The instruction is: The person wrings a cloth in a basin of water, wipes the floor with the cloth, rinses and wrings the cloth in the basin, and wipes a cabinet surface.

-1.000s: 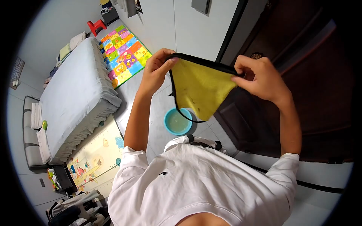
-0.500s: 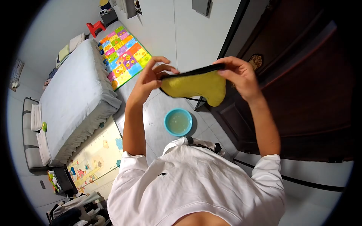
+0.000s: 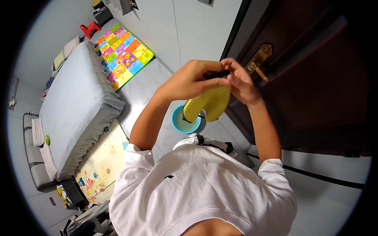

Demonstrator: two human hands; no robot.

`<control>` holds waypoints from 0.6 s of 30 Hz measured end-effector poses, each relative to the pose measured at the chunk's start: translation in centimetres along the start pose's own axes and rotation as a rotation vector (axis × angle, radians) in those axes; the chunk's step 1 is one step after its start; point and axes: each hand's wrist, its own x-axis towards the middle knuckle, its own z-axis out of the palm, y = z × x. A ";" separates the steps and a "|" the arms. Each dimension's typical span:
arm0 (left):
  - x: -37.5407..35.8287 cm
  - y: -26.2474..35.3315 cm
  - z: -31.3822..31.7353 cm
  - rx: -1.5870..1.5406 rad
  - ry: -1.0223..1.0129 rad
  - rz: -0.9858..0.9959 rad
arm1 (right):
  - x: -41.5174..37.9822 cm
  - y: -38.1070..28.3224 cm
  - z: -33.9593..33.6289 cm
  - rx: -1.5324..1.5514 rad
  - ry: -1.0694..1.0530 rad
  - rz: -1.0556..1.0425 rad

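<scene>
A yellow cloth piece with black edging (image 3: 214,103) hangs bent from my two hands, its two lower ends pointing down. My left hand (image 3: 197,80) is wrapped round the black top edge, with thumb and fingers pressed on it. Close beside it, my right hand (image 3: 242,84) pinches the other side of the same edge near the fold. Part of the cloth is hidden behind my left hand. Below it on the floor, a light blue basin (image 3: 176,125) with cloudy water is partly covered by the cloth's left end.
A bed with a pale cover (image 3: 75,102) stands at the left. Beyond it lie a colourful mat (image 3: 126,57) and a red stool (image 3: 90,29). A cream mat (image 3: 102,165) is at the near left. A dark door with a brass handle (image 3: 258,65) is at the right.
My left hand has moved right along the cloth and now lies close to my right hand. The cloth was stretched out between them and is now folded, hanging lower.
</scene>
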 end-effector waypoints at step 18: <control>-3.9 -7.4 -9.3 0.133 0.622 -0.069 | -2.6 2.7 -3.3 -0.550 0.128 0.022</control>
